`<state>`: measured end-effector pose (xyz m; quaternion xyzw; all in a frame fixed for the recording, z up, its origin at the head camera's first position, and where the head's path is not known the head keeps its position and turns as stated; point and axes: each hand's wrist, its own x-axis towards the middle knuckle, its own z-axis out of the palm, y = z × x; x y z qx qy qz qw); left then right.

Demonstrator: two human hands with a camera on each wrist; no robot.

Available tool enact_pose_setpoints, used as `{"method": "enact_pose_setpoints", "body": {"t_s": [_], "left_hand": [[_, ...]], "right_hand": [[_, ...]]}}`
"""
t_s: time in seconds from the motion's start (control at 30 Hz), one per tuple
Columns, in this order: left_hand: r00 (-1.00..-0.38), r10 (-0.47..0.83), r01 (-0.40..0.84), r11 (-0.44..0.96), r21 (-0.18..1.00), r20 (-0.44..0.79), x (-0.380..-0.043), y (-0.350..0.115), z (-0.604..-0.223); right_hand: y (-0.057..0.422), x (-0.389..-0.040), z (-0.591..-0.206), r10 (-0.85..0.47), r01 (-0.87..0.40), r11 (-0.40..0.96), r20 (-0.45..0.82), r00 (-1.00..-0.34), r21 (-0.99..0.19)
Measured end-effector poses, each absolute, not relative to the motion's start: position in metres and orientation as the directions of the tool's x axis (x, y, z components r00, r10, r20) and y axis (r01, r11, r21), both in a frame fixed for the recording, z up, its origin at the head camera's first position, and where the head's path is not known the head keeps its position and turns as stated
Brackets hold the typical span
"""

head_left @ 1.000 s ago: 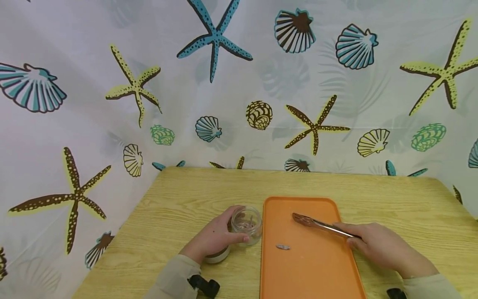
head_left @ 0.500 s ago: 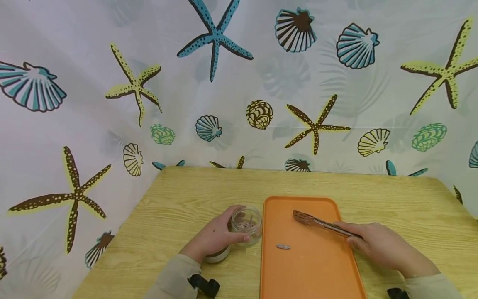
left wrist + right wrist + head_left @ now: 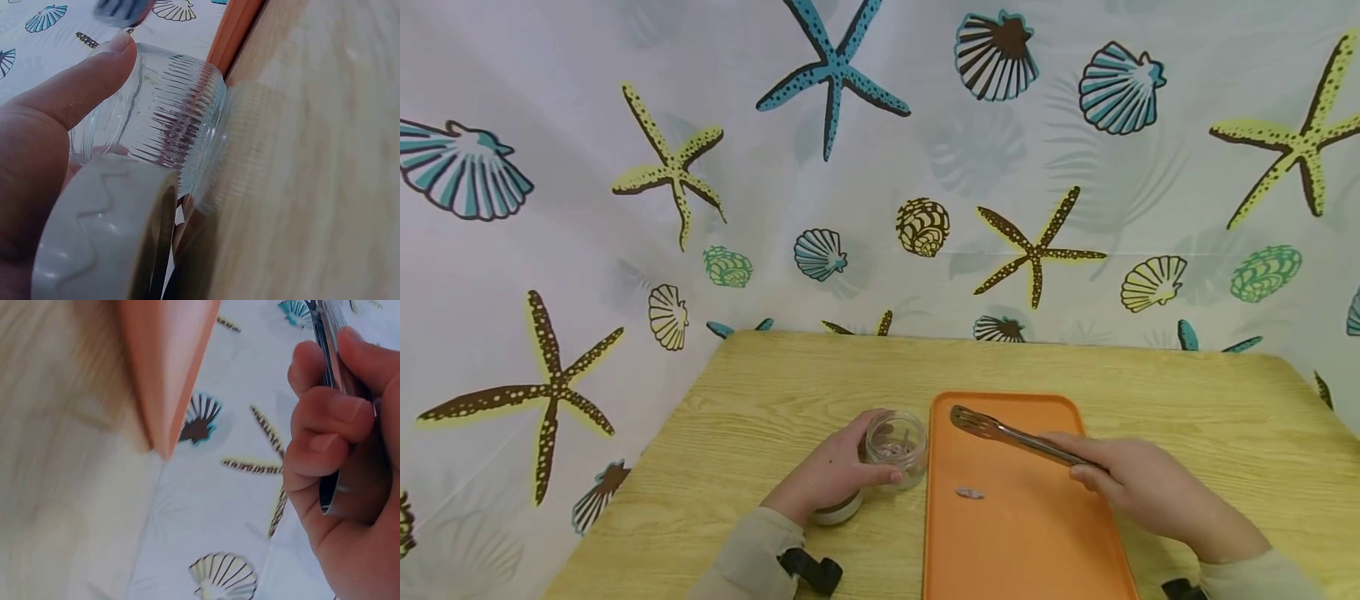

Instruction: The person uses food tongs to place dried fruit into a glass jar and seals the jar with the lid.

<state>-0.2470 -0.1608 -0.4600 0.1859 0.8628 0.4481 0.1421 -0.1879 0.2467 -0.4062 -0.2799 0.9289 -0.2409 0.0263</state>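
My left hand (image 3: pixel 838 467) holds a clear glass jar (image 3: pixel 912 477) standing on the table, its thumb at the rim. Small pinkish-grey pieces (image 3: pixel 178 134) lie inside the ribbed jar. A pair of metal tongs (image 3: pixel 1022 437) is gripped in my right hand (image 3: pixel 1150 487), with fingers and thumb curled round the handles in the right wrist view. The slotted end of the tongs hangs over the far left part of an orange tray (image 3: pixel 1022 550). One small grey piece (image 3: pixel 969 493) rests on that tray, nearer me than the tongs.
Beside the jar, partly under my left hand, sits a white round thing (image 3: pixel 94 231) with a wavy line on its side. The wooden table (image 3: pixel 790 375) meets a shell-and-starfish patterned curtain (image 3: pixel 880 167) at the back and left.
My right hand has shifted left, carrying the tongs, and their slotted end has moved left and away from me toward the jar's side. The left hand and jar have stayed put.
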Motion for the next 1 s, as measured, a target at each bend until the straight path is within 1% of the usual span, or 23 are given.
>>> {"method": "enact_pose_setpoints", "body": {"t_s": [0.2, 0.27, 0.37, 0.57, 0.77, 1.0], "left_hand": [[-0.893, 0.443, 0.194, 0.535, 0.822, -0.078, -0.248, -0.162, -0.46], [-0.895, 0.439, 0.197, 0.542, 0.817, -0.076, -0.248, -0.162, -0.46], [-0.898, 0.433, 0.195, 0.551, 0.812, -0.078, -0.248, -0.162, -0.461], [-0.892, 0.443, 0.187, 0.536, 0.823, -0.086, -0.25, -0.163, -0.462], [-0.887, 0.453, 0.19, 0.525, 0.83, -0.083, -0.25, -0.162, -0.46], [-0.888, 0.451, 0.182, 0.525, 0.832, -0.091, -0.248, -0.162, -0.46]], "right_hand": [[0.213, -0.187, -0.398, -0.577, -0.618, 0.714, 0.224, -0.786, -0.33], [0.204, -0.188, -0.397, -0.597, -0.642, 0.71, 0.238, -0.766, -0.287], [0.195, -0.19, -0.397, -0.614, -0.656, 0.707, 0.231, -0.755, -0.265], [0.194, -0.189, -0.398, -0.602, -0.635, 0.714, 0.206, -0.772, -0.294], [0.206, -0.187, -0.402, -0.585, -0.618, 0.721, 0.201, -0.785, -0.314], [0.222, -0.182, -0.405, -0.581, -0.595, 0.73, 0.154, -0.799, -0.338]]}}
